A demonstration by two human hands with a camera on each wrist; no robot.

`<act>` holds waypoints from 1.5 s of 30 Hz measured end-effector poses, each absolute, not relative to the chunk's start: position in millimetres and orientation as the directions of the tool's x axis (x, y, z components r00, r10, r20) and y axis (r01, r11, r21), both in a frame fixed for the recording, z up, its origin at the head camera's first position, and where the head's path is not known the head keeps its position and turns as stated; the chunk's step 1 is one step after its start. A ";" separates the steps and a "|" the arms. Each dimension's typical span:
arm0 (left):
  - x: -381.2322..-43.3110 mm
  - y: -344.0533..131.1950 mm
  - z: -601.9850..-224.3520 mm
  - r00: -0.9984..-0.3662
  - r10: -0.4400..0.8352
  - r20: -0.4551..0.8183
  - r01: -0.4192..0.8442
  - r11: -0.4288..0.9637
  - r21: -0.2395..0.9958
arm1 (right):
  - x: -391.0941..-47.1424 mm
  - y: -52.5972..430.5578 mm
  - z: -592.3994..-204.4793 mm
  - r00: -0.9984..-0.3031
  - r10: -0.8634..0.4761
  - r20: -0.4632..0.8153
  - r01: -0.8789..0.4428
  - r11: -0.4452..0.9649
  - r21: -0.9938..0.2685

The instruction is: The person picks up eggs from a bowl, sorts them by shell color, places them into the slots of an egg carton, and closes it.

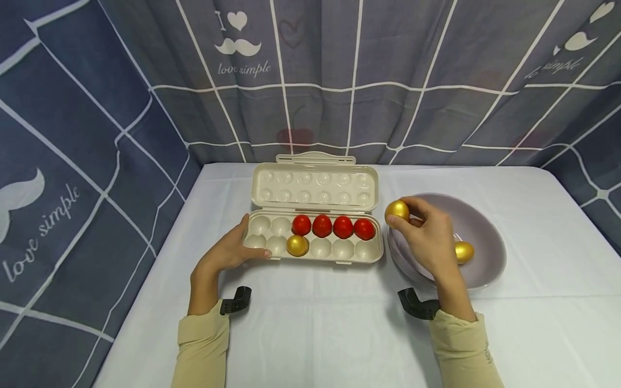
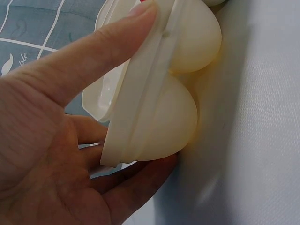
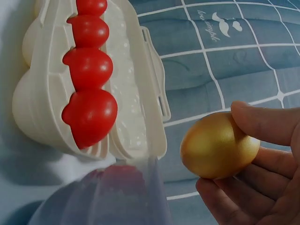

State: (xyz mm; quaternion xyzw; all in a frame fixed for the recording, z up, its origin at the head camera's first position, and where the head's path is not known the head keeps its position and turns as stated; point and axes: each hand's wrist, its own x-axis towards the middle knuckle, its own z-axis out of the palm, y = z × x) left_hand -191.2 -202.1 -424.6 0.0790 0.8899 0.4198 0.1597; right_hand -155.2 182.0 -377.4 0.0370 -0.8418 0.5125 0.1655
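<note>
Grey-blue gridded fabric (image 1: 320, 113) hangs behind a white tablecloth (image 1: 310, 328). An egg carton (image 1: 343, 249) lies lid-open on it, four red eggs (image 1: 322, 226) in the far row, one gold egg (image 1: 297, 246) in the near row. We find the held egg (image 1: 397, 210), also gold, raised by the left rim of the mauve bowl (image 1: 487, 237). Our right hand (image 1: 429, 237) pinches it between thumb and fingertips, parted only to its width; the left hand (image 1: 228, 249) grips the carton's left end, thumb over the near rim, fingers curled round underneath.

Handling: we judge the held egg light and stiff, its satin shell slightly slippery (perhaps a painted imitation, so fragility is uncertain). We would take it round its widest part with light, even pressure.

Obscured: the right hand and forearm cover part of the bowl; we make out another gold egg (image 1: 464, 252) inside, but not everything there. Right-wrist view crops the bowl, and we cannot identify its reddish patch (image 3: 123, 176).
</note>
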 end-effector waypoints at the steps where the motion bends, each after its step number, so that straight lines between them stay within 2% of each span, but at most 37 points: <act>1: -191.2 -202.1 -424.4 -0.937 0.273 -0.219 0.005 0.636 0.771 | -155.0 180.8 -377.6 -0.942 0.100 0.321 -0.240 0.468 -0.851; 11: -194.3 -201.0 -423.9 -0.937 0.281 -0.206 0.020 0.633 0.774 | -154.1 168.1 -376.5 -0.930 0.043 0.364 -0.304 0.465 -0.831; 18: -194.4 -201.4 -424.5 -0.939 0.289 -0.189 0.034 0.622 0.782 | -153.3 156.0 -379.4 -0.916 -0.052 0.398 -0.371 0.489 -0.789; 28: -194.4 -200.6 -424.8 -0.937 0.315 -0.151 0.069 0.591 0.803 | -149.8 143.6 -381.1 -0.914 -0.144 0.380 -0.398 0.506 -0.765; 37: -192.8 -202.0 -425.9 -0.939 0.310 -0.152 0.063 0.585 0.808 | -148.7 122.3 -394.1 -0.894 -0.242 0.377 -0.448 0.460 -0.767; 45: -193.2 -202.0 -426.4 -0.940 0.312 -0.140 0.071 0.578 0.813 | -146.0 93.1 -412.8 -0.887 -0.247 0.391 -0.462 0.481 -0.745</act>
